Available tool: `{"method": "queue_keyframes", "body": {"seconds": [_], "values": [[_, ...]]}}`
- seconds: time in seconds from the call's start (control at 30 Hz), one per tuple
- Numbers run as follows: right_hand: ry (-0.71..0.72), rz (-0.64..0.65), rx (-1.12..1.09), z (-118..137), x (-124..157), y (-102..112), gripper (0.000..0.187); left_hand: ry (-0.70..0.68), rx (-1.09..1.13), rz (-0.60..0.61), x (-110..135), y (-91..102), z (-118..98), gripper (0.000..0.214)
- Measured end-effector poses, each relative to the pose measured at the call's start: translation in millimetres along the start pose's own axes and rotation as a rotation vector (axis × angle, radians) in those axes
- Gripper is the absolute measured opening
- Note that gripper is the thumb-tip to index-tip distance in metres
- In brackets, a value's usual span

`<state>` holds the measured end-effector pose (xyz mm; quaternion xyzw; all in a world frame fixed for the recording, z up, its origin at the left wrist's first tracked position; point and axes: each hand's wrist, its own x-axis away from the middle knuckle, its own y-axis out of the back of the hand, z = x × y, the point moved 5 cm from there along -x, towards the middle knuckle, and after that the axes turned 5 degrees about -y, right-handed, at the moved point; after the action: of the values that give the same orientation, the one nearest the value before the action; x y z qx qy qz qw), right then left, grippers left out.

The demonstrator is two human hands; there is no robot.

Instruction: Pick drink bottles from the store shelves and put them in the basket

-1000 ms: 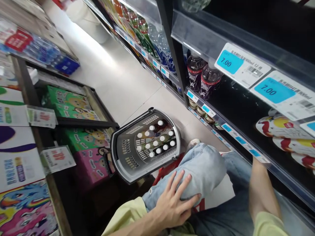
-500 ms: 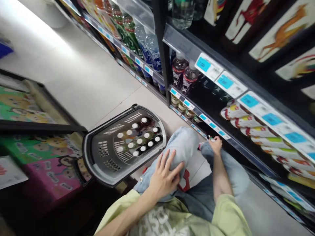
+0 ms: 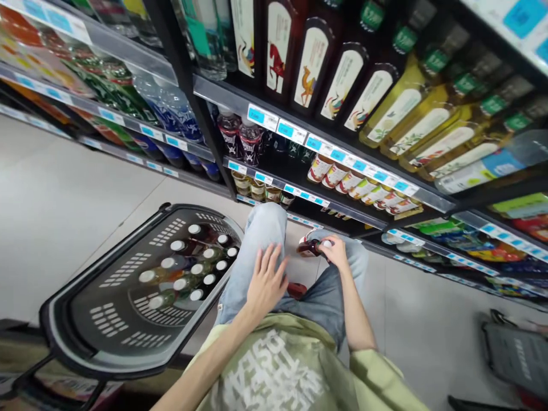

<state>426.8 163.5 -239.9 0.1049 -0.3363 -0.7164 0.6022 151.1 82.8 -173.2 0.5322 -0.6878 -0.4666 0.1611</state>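
My right hand point(image 3: 336, 251) is closed round the white-capped end of a small dark bottle point(image 3: 309, 248), which lies tilted between my knees, above the floor near my shoe. My left hand point(image 3: 266, 278) rests on my left knee with its fingers spread and nothing in it. To the left stands a grey shopping basket point(image 3: 88, 297), close to my left leg. Inside its far end, several small bottles point(image 3: 197, 269) with white caps are grouped upright.
Shelves run along the front. Jars point(image 3: 257, 189) stand on the low shelf, with fruit cans point(image 3: 336, 174) and dark drinks point(image 3: 250, 140) above. Tall bottles point(image 3: 310, 63) line a higher shelf. A dark grey case-like object point(image 3: 520, 348) is on the floor at right.
My right hand has come back from the low shelf, and the dark bottle now shows in it. My left hand stays on the knee. The view has turned to the right.
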Motion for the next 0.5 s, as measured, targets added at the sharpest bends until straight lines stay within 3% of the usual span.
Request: {"method": "queue_keyframes", "body": {"seconds": [0.13, 0.23, 0.37, 0.5], "values": [[-0.074, 0.032, -0.231, 30.7, 74.6, 33.2, 0.033, 0.008, 0.353, 0.065, 12.6, -46.3, -17.5, 0.09], [-0.038, 0.027, -0.419, 52.4, 117.7, 52.2, 0.03, 0.031, 0.553, 0.137, 20.4, -75.5, -19.0, 0.109], [0.011, -0.001, -0.653, 58.4, 150.1, 59.3, 0.027, 0.044, 0.654, 0.245, 22.8, -85.4, -14.2, 0.091], [-0.09, -0.092, -0.802, 37.0, 164.5, 41.3, 0.028, 0.053, 0.65, 0.472, 26.4, -81.2, -19.1, 0.065]]}}
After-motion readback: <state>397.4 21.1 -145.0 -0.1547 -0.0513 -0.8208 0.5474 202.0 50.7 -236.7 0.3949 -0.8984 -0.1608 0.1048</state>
